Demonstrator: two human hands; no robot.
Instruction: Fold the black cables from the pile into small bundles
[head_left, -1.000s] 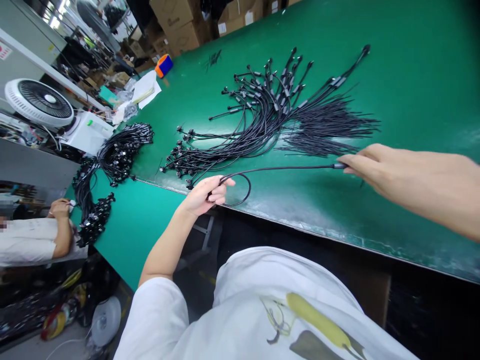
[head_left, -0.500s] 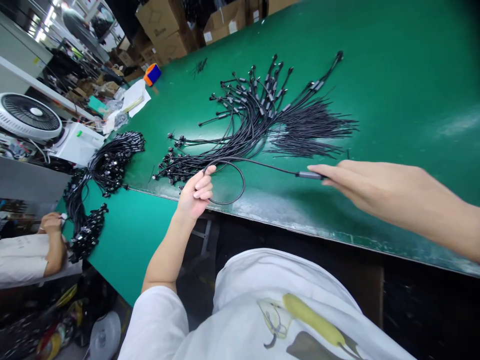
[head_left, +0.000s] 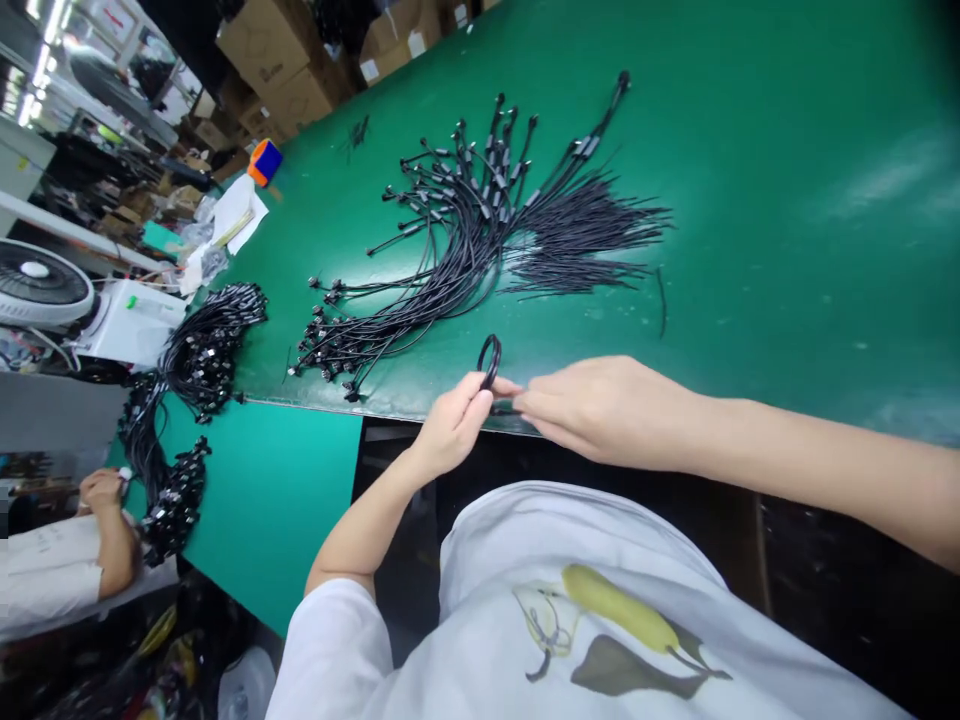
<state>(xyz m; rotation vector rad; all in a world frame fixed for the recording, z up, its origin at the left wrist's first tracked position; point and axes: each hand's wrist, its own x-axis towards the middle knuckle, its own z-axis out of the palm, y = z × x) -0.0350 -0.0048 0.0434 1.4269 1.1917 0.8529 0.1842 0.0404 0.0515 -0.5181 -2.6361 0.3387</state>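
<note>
A black cable is wound into a small coil, pinched between the thumb and fingers of my left hand near the table's front edge. My right hand meets it from the right, its fingers pressed together on the cable's end, which is mostly hidden. Beyond my hands lies a fanned bundle of black cables with grey sleeves and small connectors. Thin black ties are heaped at its right side. One loose tie rests apart from them.
Another cable pile hangs together at the left, near a white fan and a white box. An orange and blue tape roll and papers are at the back left. Another person's hand is at far left.
The cable's wide loop has become a small coil. My right hand has moved left to my left hand, which has shifted right and slightly nearer. The view has shifted.
</note>
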